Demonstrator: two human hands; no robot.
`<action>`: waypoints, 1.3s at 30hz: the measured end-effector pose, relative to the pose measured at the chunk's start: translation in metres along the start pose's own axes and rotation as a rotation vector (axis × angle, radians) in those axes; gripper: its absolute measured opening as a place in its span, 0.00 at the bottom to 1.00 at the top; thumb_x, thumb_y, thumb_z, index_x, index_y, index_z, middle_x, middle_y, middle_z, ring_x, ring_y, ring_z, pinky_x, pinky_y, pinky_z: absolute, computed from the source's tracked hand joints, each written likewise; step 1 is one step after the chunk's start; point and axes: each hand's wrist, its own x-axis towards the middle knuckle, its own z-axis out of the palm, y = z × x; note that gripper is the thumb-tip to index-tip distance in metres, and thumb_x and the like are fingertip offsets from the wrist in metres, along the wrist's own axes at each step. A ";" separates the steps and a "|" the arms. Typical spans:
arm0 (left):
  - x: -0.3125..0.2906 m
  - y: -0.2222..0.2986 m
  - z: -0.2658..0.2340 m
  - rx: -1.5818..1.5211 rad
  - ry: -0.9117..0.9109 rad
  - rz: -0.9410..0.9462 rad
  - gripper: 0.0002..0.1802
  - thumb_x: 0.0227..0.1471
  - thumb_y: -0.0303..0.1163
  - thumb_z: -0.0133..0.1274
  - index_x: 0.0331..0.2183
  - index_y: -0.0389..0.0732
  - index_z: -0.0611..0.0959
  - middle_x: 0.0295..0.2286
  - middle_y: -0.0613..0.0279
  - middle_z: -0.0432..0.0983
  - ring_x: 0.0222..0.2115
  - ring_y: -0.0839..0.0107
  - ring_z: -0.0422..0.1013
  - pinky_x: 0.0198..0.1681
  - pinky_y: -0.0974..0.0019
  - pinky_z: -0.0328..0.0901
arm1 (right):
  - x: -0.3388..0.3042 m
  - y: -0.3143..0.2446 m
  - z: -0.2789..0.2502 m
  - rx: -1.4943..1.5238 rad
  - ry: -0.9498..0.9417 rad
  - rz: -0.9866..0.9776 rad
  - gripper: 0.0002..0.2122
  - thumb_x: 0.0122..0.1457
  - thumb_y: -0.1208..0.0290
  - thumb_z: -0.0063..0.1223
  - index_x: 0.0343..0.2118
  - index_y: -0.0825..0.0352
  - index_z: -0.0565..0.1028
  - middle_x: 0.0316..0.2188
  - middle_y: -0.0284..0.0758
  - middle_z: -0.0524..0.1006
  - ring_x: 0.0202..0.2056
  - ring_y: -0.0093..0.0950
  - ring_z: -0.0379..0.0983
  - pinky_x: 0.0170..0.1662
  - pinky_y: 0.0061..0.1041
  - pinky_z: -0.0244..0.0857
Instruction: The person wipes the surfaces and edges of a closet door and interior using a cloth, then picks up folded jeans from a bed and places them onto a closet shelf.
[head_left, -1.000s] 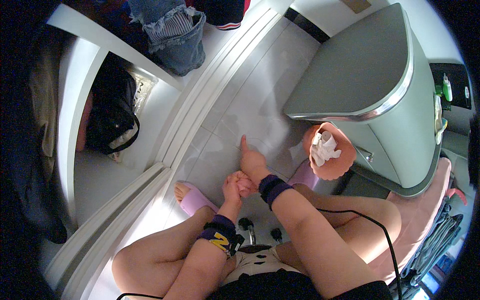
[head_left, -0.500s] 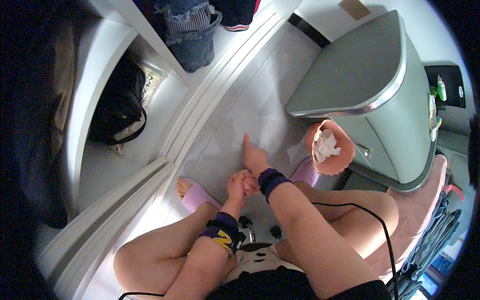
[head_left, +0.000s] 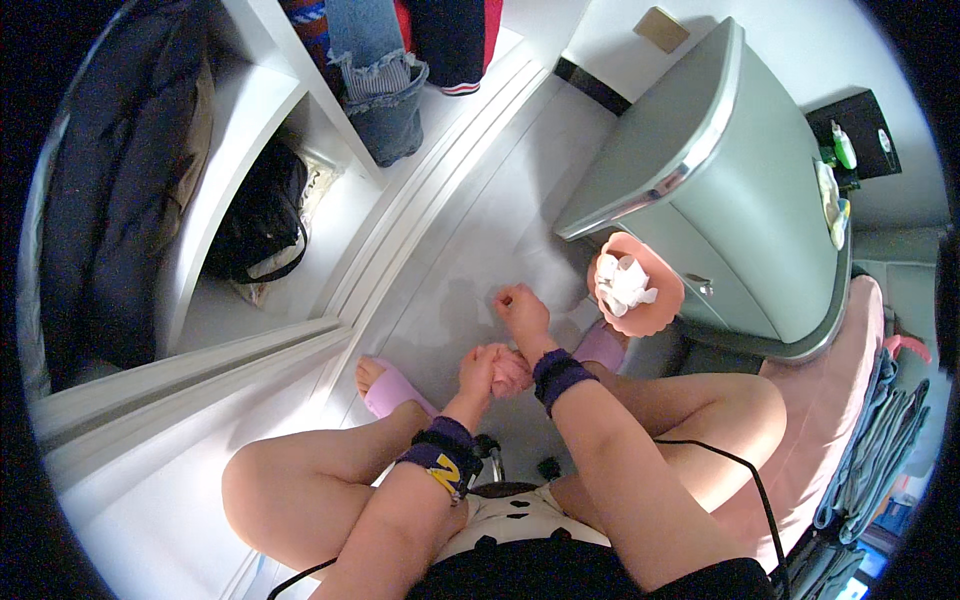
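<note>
Below frame centre, your left hand (head_left: 481, 370) bunches pink cloth (head_left: 513, 371), likely soft, light, best gripped mid-bundle; your right hand (head_left: 525, 316) curls closed.

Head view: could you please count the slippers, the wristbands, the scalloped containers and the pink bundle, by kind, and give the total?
Slippers: 2
Wristbands: 2
Scalloped container: 1
Pink bundle, in the left hand: 1
Total: 6

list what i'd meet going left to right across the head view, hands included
Dark garment, black bag, left lilac slipper, left hand gripping a crumpled pink bundle, right hand, pink scalloped container, folded blue garments.
</note>
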 end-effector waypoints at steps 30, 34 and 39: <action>-0.030 -0.012 0.115 0.075 -0.207 -0.127 0.10 0.44 0.31 0.48 0.30 0.35 0.76 0.28 0.60 0.72 0.28 0.70 0.69 0.28 0.69 0.66 | -0.052 0.055 -0.206 0.166 0.578 0.233 0.06 0.40 0.73 0.61 0.23 0.66 0.77 0.22 0.34 0.76 0.21 0.23 0.71 0.27 0.21 0.65; -0.048 -0.006 0.144 0.127 -0.212 -0.064 0.09 0.43 0.29 0.50 0.29 0.36 0.75 0.26 0.63 0.72 0.26 0.72 0.68 0.26 0.70 0.66 | -0.050 0.081 -0.198 0.074 0.620 0.156 0.06 0.41 0.70 0.61 0.25 0.63 0.78 0.25 0.33 0.76 0.27 0.28 0.72 0.33 0.24 0.66; -0.067 0.001 0.157 0.147 -0.214 -0.065 0.09 0.46 0.31 0.47 0.30 0.36 0.76 0.27 0.63 0.72 0.28 0.74 0.68 0.31 0.71 0.64 | -0.051 0.082 -0.202 0.050 0.743 0.091 0.06 0.40 0.67 0.60 0.22 0.60 0.77 0.31 0.29 0.75 0.36 0.29 0.69 0.38 0.24 0.64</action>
